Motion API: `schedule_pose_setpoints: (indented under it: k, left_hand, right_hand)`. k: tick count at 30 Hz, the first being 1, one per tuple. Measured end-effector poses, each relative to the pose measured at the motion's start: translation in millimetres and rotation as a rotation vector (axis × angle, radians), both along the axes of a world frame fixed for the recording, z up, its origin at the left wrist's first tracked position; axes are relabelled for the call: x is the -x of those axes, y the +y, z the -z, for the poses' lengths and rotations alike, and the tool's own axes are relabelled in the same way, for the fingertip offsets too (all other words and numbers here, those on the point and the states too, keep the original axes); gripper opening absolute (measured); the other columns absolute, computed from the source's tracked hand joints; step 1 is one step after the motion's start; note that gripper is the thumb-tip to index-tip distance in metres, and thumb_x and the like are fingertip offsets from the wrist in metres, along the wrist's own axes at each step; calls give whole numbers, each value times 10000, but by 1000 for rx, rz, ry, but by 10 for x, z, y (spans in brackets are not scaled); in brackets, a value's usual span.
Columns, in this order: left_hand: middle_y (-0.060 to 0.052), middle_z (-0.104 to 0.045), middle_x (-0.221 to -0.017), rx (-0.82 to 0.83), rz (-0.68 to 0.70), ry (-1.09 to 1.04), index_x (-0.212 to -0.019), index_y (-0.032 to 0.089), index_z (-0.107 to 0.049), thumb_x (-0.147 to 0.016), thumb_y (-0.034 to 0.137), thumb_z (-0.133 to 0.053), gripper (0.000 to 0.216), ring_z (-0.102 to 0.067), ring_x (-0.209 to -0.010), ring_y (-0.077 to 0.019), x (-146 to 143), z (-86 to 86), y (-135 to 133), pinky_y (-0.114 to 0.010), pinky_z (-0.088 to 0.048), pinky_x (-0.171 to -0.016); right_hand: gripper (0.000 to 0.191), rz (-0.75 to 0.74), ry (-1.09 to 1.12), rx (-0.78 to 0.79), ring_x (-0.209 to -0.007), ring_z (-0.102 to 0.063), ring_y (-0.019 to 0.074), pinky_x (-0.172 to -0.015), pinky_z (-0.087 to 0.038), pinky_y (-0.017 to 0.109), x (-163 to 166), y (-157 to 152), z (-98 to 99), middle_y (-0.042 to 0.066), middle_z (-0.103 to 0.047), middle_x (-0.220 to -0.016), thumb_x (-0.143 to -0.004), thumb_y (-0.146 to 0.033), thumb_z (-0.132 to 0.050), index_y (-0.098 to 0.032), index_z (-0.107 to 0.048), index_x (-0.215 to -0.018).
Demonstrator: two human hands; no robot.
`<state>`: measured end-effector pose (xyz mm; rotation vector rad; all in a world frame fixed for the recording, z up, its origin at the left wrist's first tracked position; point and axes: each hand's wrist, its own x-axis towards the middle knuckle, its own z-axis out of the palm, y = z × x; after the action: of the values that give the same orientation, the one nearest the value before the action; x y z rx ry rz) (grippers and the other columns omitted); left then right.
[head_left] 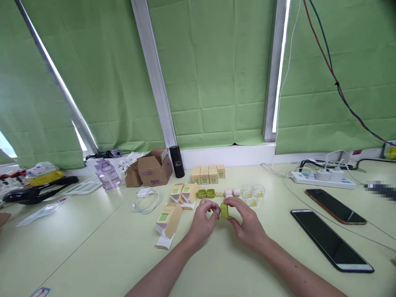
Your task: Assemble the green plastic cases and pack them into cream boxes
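Note:
My right hand [249, 225] grips a small green square case [224, 210] between thumb and fingers, tilted on its side above the table. Close beside it, my left hand [204, 220] is closed in a pinch; whatever is in its fingertips is too small to make out. Just beyond the hands sit two more green cases [206, 193], some tiny yellow pieces [218, 194], pale pink rounded pieces [232, 192] and clear cups [252, 194] with yellow spots inside. Left of my left hand lies an opened beige carton [168, 218], with two more opened cartons [185, 193] behind it.
Closed beige boxes [204, 175] stand in a row at the back, near a black cylinder [176, 161] and a brown cardboard box [154, 169]. A white cable [148, 200] lies left. Two phones [331, 237] and a power strip [323, 180] are on the right.

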<state>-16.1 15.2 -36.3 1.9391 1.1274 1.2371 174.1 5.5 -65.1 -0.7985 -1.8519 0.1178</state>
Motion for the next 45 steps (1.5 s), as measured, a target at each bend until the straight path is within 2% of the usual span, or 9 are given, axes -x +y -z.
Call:
schedule_pose_setpoints:
  k: [15, 39, 45]
  left_hand:
    - [-38, -597, -871, -1, 5, -6, -748, 201, -616, -938, 326, -583, 230, -582, -896, -211, 10, 6, 16, -360, -461, -849]
    - [-45, -598, -871, 22, -16, -33, -726, 192, -607, -917, 359, -594, 254, -588, -896, -213, 31, -14, 24, -343, -463, -832]
    - [-46, -630, -837, 17, -30, -46, -840, 202, -663, -934, 375, -587, 211, -606, -903, -235, 55, 20, 61, -378, -469, -852]
  right_hand:
    - [510, 12, -6, 37, -1231, -651, 288, -1023, -577, 497, -10, 4, 6, 103, -693, -1274, -849, -57, -534, -261, -546, -1317]
    - [501, 45, 7, 9, -1208, -665, 283, -999, -593, 477, -19, 11, 6, 100, -702, -1268, -849, -60, -538, -255, -564, -1310]
    - [530, 43, -8, 14, -1244, -638, 292, -1018, -582, 495, -29, 16, 9, 103, -681, -1292, -850, -51, -527, -261, -538, -1336]
